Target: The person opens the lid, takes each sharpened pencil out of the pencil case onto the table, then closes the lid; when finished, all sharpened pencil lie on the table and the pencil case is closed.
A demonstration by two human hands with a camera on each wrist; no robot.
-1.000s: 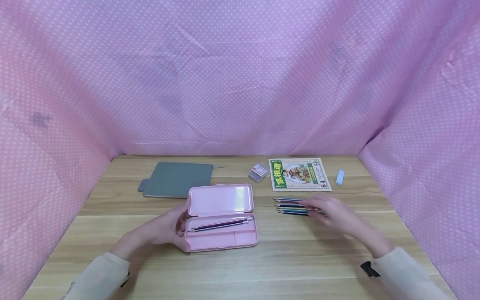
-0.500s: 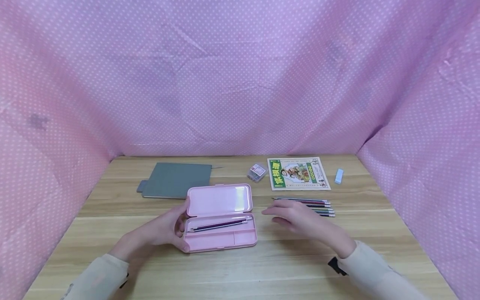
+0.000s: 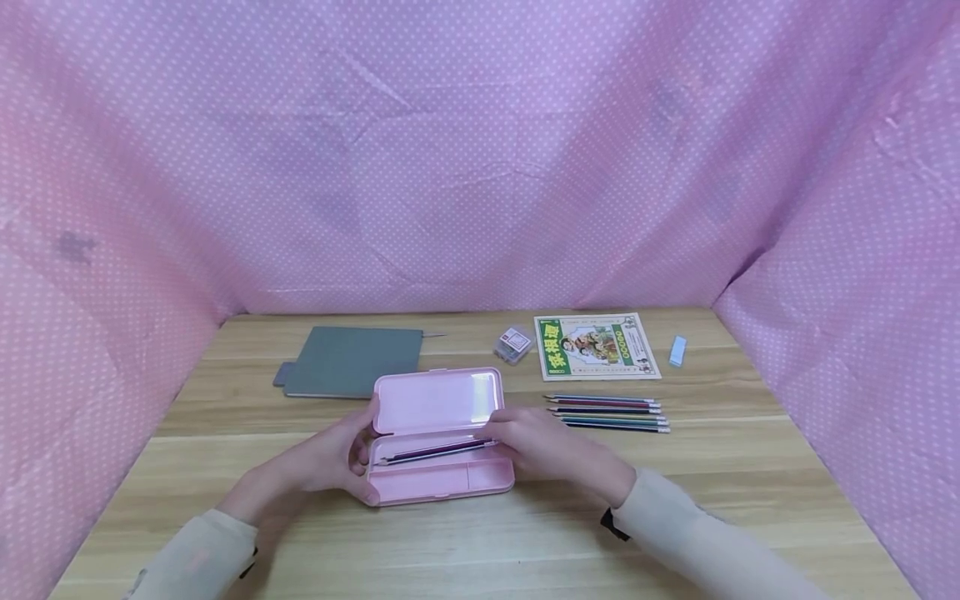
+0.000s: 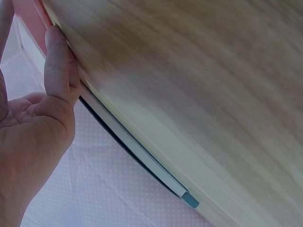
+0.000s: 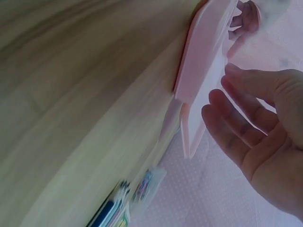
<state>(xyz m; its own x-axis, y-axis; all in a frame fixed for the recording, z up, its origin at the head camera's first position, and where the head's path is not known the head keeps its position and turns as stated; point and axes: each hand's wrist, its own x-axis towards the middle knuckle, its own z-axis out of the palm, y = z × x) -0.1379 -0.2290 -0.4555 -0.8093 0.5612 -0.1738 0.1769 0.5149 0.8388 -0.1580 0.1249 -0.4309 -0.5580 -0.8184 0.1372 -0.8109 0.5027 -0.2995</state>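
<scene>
An opened pink pencil case (image 3: 420,482) lies on the table in the head view, lid tilted back, with dark pencils (image 3: 435,452) in its long rear compartment. My left hand (image 3: 333,454) holds the case's left side, thumb at the front corner and fingers toward the lid. In the left wrist view, fingers (image 4: 57,66) of that hand lie along the case's edge. My right hand (image 3: 543,446) reaches over the case's right end, fingertips at the pencils' ends. The right wrist view shows its thumb and index close together and the other fingers (image 5: 232,123) loosely bent.
A row of several pencils (image 3: 611,412) lies right of the case. Behind are a green-grey notebook (image 3: 356,362), a small clear box (image 3: 513,344), an illustrated booklet (image 3: 596,347) and a light blue eraser-like block (image 3: 678,351). Pink dotted cloth (image 3: 480,167) surrounds the table.
My right hand has left the row of pencils and moved left to the case's right end. The left hand keeps its hold on the case, and the pencils inside look unmoved.
</scene>
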